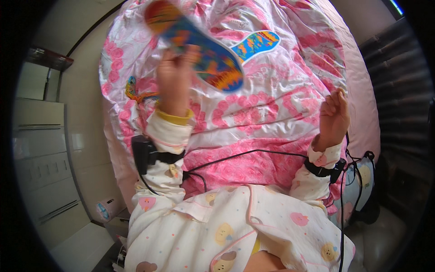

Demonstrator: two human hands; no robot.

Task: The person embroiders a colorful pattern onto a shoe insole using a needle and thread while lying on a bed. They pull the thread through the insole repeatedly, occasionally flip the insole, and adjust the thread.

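Note:
My left hand, blurred by motion, grips the near edge of an embroidered insole above the bed. Its blue face carries orange, red and green stitching, with a ragged orange and dark-red patch towards its lower right end. Partly behind it, a second insole with a white rim and a similar blue pattern lies on the quilt. Off to the right, my right hand is raised with its fingers curled and fingertips close together. Whether something thin, such as a needle or thread, is pinched there is too small to tell.
A bundle of multicoloured thread lies on the pink-and-white floral quilt left of my left wrist. Black cables run between the devices strapped to both forearms. A dark padded headboard stands right; a pale cabinet stands left.

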